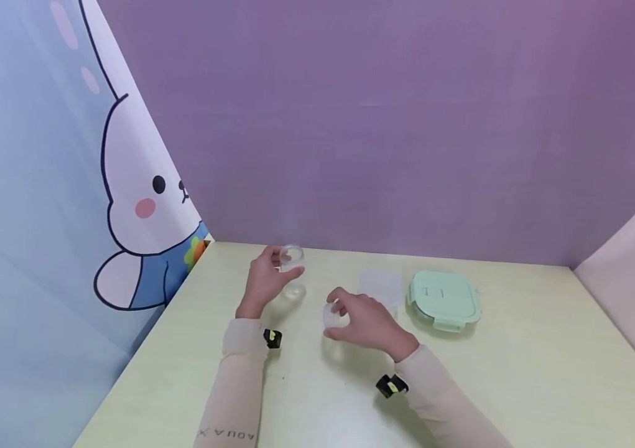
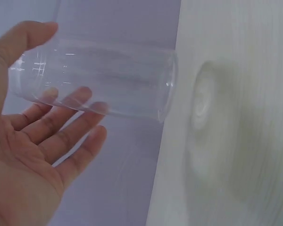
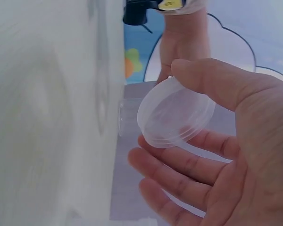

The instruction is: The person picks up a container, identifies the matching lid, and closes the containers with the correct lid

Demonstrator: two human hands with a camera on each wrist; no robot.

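My left hand grips a clear cylindrical jar near the back left of the pale table. In the left wrist view the thumb and fingers curl round the jar. One end of it is close to the table; I cannot tell whether it touches. My right hand pinches a small clear round lid a little right of the jar and just above the table. In the right wrist view the lid sits between thumb and fingers, and the jar's rim shows behind it.
A mint-green lidded square container rests right of my right hand. A clear square lid or box lies beside it. A purple wall closes the back, and a cartoon rabbit curtain hangs at the left.
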